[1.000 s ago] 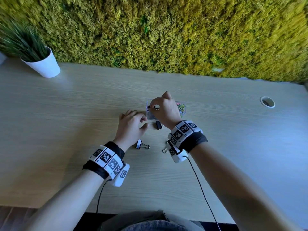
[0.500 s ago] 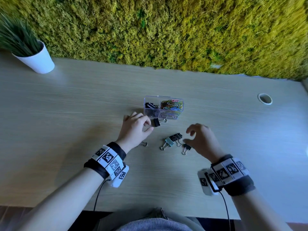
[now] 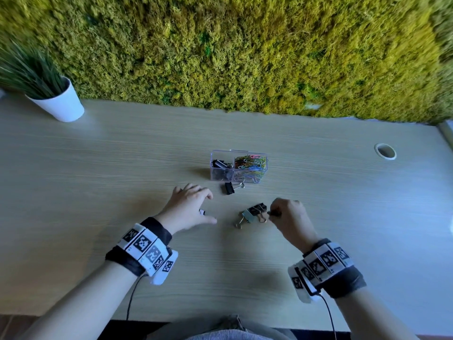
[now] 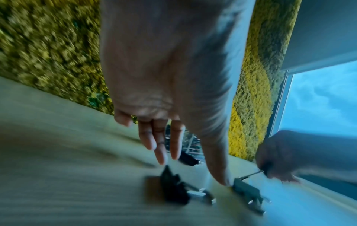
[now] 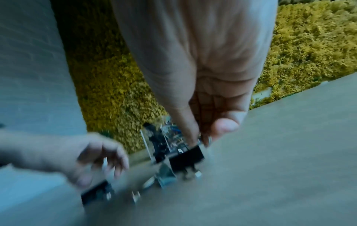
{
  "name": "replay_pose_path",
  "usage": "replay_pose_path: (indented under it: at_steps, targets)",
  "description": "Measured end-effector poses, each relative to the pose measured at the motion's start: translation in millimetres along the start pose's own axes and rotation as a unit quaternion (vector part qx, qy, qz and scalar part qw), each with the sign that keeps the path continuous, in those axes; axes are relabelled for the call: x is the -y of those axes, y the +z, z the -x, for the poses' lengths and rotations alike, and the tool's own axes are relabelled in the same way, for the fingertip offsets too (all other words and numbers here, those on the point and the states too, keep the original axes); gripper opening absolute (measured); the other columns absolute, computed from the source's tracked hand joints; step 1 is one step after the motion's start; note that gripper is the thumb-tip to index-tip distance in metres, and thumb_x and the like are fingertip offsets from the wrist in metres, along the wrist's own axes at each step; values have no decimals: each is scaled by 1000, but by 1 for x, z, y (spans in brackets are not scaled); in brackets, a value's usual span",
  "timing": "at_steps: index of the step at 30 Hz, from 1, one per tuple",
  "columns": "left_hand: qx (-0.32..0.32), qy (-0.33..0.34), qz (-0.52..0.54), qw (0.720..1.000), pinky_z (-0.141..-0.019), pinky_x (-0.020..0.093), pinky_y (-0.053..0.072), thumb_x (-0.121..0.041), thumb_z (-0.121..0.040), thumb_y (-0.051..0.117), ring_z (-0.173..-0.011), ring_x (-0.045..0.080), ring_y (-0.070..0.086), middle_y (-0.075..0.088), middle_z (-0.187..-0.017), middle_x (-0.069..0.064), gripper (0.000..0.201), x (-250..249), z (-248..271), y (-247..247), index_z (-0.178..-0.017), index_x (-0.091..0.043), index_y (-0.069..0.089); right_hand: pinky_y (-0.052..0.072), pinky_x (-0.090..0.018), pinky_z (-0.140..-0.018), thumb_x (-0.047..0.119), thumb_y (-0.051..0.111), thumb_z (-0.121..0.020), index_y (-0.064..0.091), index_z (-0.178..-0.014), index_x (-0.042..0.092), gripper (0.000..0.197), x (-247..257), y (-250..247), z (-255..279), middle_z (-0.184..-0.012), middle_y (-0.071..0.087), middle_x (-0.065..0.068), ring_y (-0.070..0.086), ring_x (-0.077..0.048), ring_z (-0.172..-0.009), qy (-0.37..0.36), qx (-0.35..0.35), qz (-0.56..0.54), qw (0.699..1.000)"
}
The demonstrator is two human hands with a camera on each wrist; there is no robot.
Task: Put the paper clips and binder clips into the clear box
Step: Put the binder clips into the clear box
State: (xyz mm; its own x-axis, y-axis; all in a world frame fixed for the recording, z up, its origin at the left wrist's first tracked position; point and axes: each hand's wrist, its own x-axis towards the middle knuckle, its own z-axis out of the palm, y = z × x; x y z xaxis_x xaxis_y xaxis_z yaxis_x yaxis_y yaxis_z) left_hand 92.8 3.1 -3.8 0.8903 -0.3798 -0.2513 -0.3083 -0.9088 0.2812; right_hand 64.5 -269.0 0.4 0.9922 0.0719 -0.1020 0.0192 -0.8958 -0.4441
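Note:
The clear box [image 3: 239, 178] stands mid-table, with black binder clips in its left half and coloured paper clips [image 3: 250, 161] in its right half. A black binder clip [image 3: 229, 187] lies just in front of it. Nearer me, a teal binder clip [image 3: 247, 216] and a black one [image 3: 257, 208] lie together. My right hand [image 3: 271, 213] pinches a small black binder clip beside them; my fingers mostly hide it. My left hand [image 3: 212, 207] hovers with spread fingers over another binder clip [image 4: 173, 189], touching nothing.
A white pot with a grass plant [image 3: 61, 104] stands at the far left. A moss wall [image 3: 245, 57] runs along the table's far edge. A round cable hole [image 3: 385, 151] sits at the far right. The table's front edge is close to my body.
My right hand left the box, came back to the near clips and now pinches the small black one. My left hand drew back from the clip by the box and spread its fingers.

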Motion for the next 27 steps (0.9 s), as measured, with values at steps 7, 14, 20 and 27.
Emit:
replay_pose_path:
  at_steps: [7,14,20,27]
  targets:
    - [24,-3,53,998,-86,31,40,-40,-68,77,-97,11,50,52,-105,-12,47,6,12,11,-107,-27,55,47,-23,-59,7,70,-77,72,-90,11,14,63,-41,-44,-83,67,-1,57,-13,-66,-106,-200,-194,955]
    - [23,-18,108,994,-75,34,48,-30,-72,76,-83,12,52,48,-97,-11,32,8,11,14,-94,-26,54,52,-20,-66,1,66,-76,71,-84,9,13,107,-25,-90,-81,71,-1,61,-7,-68,-130,-190,-222,947]
    - [-17,-5,115,993,-78,31,47,-29,-74,76,-89,11,51,50,-102,-12,31,9,12,17,-96,-24,55,46,-31,-65,11,71,-73,69,-76,12,4,99,6,-102,-80,58,-9,55,-24,-78,-120,-191,-130,966]
    - [-114,-15,204,972,-79,26,51,-16,-72,78,-89,14,60,63,-99,-3,32,12,10,1,-100,-18,63,42,-31,-65,6,62,-76,69,-75,12,9,89,7,-84,-76,67,-1,50,-24,-76,-231,-250,-40,939]
